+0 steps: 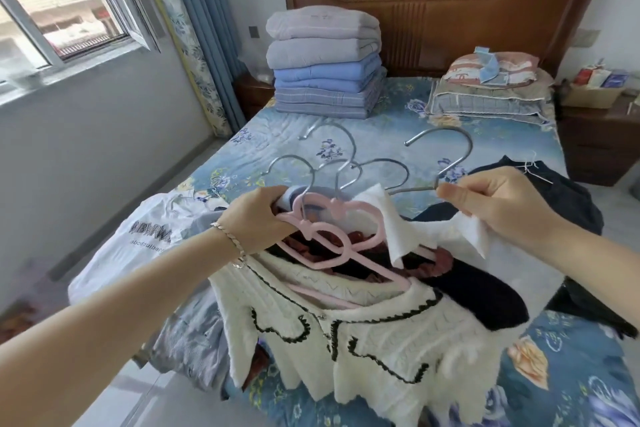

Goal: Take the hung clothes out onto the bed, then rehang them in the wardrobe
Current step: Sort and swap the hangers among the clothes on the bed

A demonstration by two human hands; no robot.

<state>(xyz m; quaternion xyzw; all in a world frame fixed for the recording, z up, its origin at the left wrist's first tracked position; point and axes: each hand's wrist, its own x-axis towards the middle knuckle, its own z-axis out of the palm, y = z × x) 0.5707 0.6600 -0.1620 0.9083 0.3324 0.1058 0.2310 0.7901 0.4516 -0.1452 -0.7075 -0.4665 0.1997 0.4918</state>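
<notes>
Pink plastic hangers, bunched at the middle of the frame, sit in the grip of our left hand, whose fingers curl round their necks. Our right hand pinches the end of a grey metal hanger, with a white collar just beneath. Below them a white knitted cardigan with black trim lies over dark clothes on the blue floral bed. Folded blue and grey quilts are stacked by the carved wooden headboard, upper centre.
</notes>
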